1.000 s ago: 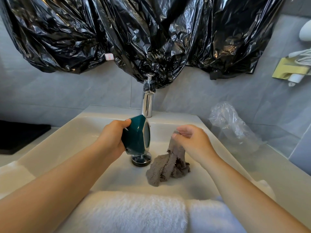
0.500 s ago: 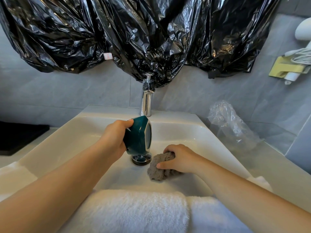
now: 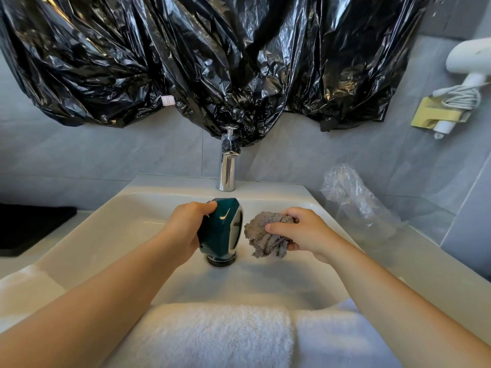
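A wiping step is judged to be in hand. The teal cup (image 3: 220,229) is held on its side by the left hand (image 3: 186,232), whose grip is wrapped round its body, just above the drain plug (image 3: 221,260) in the middle of the sink (image 3: 132,221). The grey cloth (image 3: 263,235) is bunched in the right hand (image 3: 305,232), pinched between thumb and curled fingers, just beside the cup's mouth but apart from it. Next, the cloth would need to be pressed against the rim while the cup is kept steady. The cup is faceted, glossy dark teal, silver-rimmed.
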{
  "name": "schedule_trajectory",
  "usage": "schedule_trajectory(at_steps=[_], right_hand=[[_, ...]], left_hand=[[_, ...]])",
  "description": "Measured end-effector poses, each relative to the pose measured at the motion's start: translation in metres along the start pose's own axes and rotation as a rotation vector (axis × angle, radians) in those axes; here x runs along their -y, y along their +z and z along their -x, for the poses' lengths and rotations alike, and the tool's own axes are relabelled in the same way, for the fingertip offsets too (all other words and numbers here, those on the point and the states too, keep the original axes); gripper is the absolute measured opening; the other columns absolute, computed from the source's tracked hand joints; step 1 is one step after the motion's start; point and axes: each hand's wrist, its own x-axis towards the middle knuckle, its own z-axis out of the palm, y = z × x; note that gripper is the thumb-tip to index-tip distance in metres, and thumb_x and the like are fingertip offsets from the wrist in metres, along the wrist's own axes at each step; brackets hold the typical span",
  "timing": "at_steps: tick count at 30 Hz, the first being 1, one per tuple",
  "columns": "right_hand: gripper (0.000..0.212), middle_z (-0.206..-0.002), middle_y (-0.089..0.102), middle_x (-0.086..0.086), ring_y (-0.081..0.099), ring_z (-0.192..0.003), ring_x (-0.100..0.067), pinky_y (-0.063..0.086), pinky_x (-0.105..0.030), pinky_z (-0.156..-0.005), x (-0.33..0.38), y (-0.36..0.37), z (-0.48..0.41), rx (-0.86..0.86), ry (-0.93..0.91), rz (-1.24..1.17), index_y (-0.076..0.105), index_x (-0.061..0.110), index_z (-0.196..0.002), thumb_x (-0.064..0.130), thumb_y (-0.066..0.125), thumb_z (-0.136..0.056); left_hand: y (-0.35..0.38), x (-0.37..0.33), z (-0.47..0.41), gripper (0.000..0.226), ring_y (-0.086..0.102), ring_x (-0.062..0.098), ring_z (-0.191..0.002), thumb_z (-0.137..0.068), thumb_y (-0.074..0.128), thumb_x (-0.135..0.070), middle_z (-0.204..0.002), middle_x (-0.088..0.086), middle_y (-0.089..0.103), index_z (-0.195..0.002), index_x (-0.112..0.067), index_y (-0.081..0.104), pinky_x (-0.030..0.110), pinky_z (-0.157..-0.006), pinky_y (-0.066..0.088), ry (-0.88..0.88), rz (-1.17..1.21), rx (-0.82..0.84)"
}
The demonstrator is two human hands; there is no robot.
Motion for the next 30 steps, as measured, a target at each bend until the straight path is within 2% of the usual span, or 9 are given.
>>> schedule_trajectory(at_steps=[5, 10, 13, 15, 19, 21, 24, 27, 30], right_hand=[[0.024, -0.095, 0.072, -0.012, 0.071, -0.082, -0.021, 0.061, -0.034, -0.07, 0.02, -0.024, 0.034, -0.073, -0.112, -0.011, 0.067, 0.01, -0.095, 0.023, 0.079, -0.079], [0.02, -0.088, 0.073, -0.015, 0.072, -0.081, -0.03, 0.06, -0.044, -0.069, 0.029, -0.066, 0.092, -0.21, -0.223, 0.017, 0.07, 0.013, -0.091, 0.023, 0.08, -0.077], [0.018, -0.079, 0.073, -0.003, 0.07, -0.071, -0.017, 0.057, -0.032, -0.06, 0.026, -0.093, 0.133, -0.318, -0.258, 0.121, 0.069, 0.022, -0.087, 0.03, 0.08, -0.075], [0.02, -0.079, 0.072, 0.0, 0.068, -0.074, -0.016, 0.054, -0.034, -0.065, 0.021, -0.11, 0.161, -0.385, -0.248, 0.205, 0.068, 0.026, -0.086, 0.034, 0.081, -0.074], [0.022, -0.078, 0.071, 0.003, 0.067, -0.076, -0.015, 0.051, -0.031, -0.069, -0.002, -0.14, 0.214, -0.41, -0.163, 0.3, 0.067, 0.027, -0.083, 0.036, 0.083, -0.071], [0.024, -0.08, 0.071, 0.005, 0.067, -0.077, -0.013, 0.051, -0.031, -0.07, -0.02, -0.152, 0.235, -0.418, -0.117, 0.36, 0.067, 0.029, -0.082, 0.039, 0.084, -0.068], [0.024, -0.086, 0.066, 0.007, 0.061, -0.08, -0.009, 0.043, -0.024, -0.061, -0.051, -0.165, 0.26, -0.434, -0.054, 0.457, 0.065, 0.03, -0.081, 0.04, 0.082, -0.068], [0.023, -0.092, 0.065, 0.005, 0.059, -0.086, -0.012, 0.042, -0.023, -0.064, -0.083, -0.167, 0.276, -0.449, -0.006, 0.506, 0.067, 0.027, -0.087, 0.037, 0.08, -0.07], [0.044, -0.114, 0.062, -0.005, 0.057, -0.106, -0.017, 0.041, -0.024, -0.082, -0.109, -0.166, 0.281, -0.489, 0.047, 0.481, 0.066, 0.019, -0.118, 0.034, 0.076, -0.078]], left_hand=[[0.002, 0.0, 0.013, 0.034, 0.062, 0.035, -0.107, -0.094, 0.056, -0.018, -0.113, 0.021, 0.066, -0.123, 0.0, 0.054, 0.044, -0.097, 0.049, 0.013, -0.166, 0.068], [0.016, -0.014, 0.05, 0.011, 0.064, 0.032, -0.082, -0.091, 0.062, -0.014, -0.092, 0.021, 0.068, -0.094, -0.004, 0.066, 0.035, -0.073, 0.05, 0.194, -0.353, 0.15], [0.035, -0.027, 0.083, 0.012, 0.065, 0.028, -0.073, -0.091, 0.062, -0.013, -0.087, 0.021, 0.07, -0.094, -0.002, 0.067, 0.032, -0.067, 0.051, 0.292, -0.404, 0.21], [0.05, -0.032, 0.106, 0.015, 0.066, 0.027, -0.073, -0.091, 0.061, -0.013, -0.088, 0.021, 0.071, -0.097, -0.002, 0.068, 0.029, -0.064, 0.051, 0.333, -0.405, 0.273], [0.081, -0.031, 0.159, 0.019, 0.066, 0.027, -0.077, -0.089, 0.063, -0.015, -0.092, 0.022, 0.073, -0.099, -0.001, 0.069, 0.031, -0.068, 0.048, 0.391, -0.425, 0.398], [0.093, -0.024, 0.186, 0.03, 0.064, 0.027, -0.076, -0.079, 0.068, -0.023, -0.09, 0.024, 0.072, -0.096, 0.001, 0.069, 0.033, -0.071, 0.044, 0.4, -0.433, 0.44], [0.109, -0.009, 0.218, 0.038, 0.064, 0.027, -0.075, -0.069, 0.065, -0.029, -0.091, 0.026, 0.071, -0.093, -0.001, 0.07, 0.035, -0.074, 0.043, 0.409, -0.443, 0.48], [0.12, 0.006, 0.241, 0.035, 0.064, 0.024, -0.072, -0.069, 0.064, -0.029, -0.085, 0.021, 0.072, -0.09, -0.002, 0.07, 0.032, -0.071, 0.045, 0.439, -0.501, 0.508], [0.127, 0.019, 0.258, 0.032, 0.066, 0.024, -0.075, -0.069, 0.064, -0.03, -0.087, 0.019, 0.073, -0.088, -0.005, 0.07, 0.036, -0.074, 0.048, 0.463, -0.562, 0.513]])
